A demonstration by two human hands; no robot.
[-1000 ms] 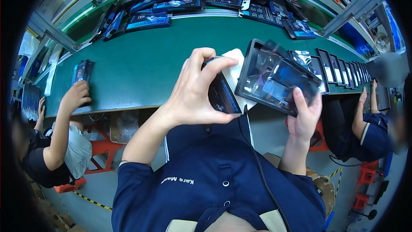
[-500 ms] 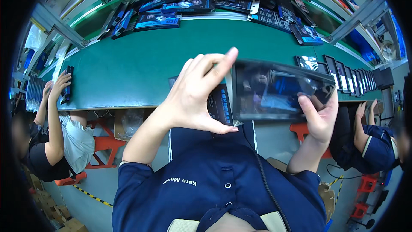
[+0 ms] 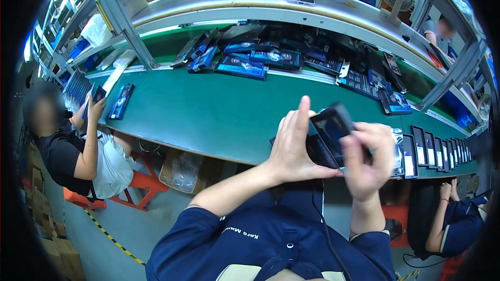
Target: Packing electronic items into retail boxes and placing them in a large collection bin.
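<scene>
My left hand [image 3: 291,148] holds a dark printed box [image 3: 319,152], its thumb and fingers spread around the box's right end. Most of that box is hidden behind the hand. My right hand [image 3: 369,158], smeared by motion, grips a black tray [image 3: 333,125] with a glossy, dark window. The tray stands tilted at the box's right end, and its near part overlaps the box. I cannot tell whether any of the tray is inside the box. Both hands are above the front edge of the green table [image 3: 208,109].
Several flat dark-blue boxes [image 3: 242,66] are heaped along the table's back. A row of black trays [image 3: 421,147] stands at right. A seated co-worker [image 3: 73,140] handles a box at left; another person [image 3: 458,218] sits at right. A shelf [image 3: 208,9] crosses above the table.
The view has swung, showing more of the shelf. My right hand has turned the tray from lying broadside to steeply tilted and brought it closer to my left hand.
</scene>
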